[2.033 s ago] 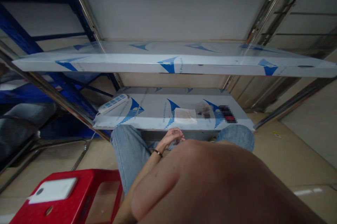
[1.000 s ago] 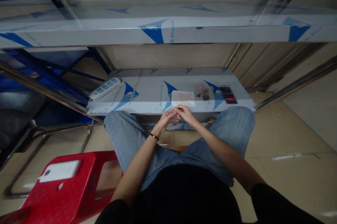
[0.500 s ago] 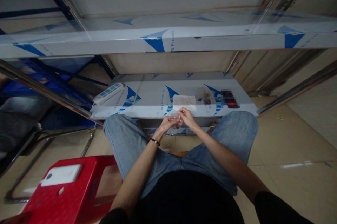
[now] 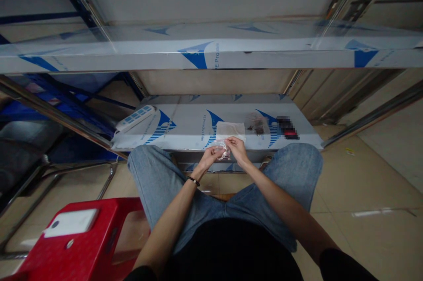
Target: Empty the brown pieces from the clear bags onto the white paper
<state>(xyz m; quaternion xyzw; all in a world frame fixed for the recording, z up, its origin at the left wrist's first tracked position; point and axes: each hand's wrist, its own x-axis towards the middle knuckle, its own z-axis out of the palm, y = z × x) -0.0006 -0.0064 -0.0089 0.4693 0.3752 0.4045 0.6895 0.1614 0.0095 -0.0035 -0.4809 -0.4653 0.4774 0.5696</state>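
Observation:
Between my knees, a small clear plastic bag [image 4: 224, 151] is stretched between both hands. My left hand [image 4: 211, 155] pinches its left side. Fingers of my right hand [image 4: 236, 146] are closed on its upper right edge. Whatever is inside the bag is too small to make out. Just beyond the hands, a white sheet or pouch [image 4: 231, 129] lies flat on the film-covered shelf [image 4: 185, 116]. To its right is another clear bag [image 4: 257, 124] with small dark pieces.
A white power strip [image 4: 136, 118] lies at the shelf's left end, and a blurred black-and-red item [image 4: 288, 128] on the right. An upper shelf [image 4: 132, 61] crosses in front. At lower left, a red stool [image 4: 82, 245] carries a white phone-like device [image 4: 71, 223].
The clear bag is spread wider and shows more plainly between the hands. My left hand's fingers have curled in more, and the view has shifted slightly.

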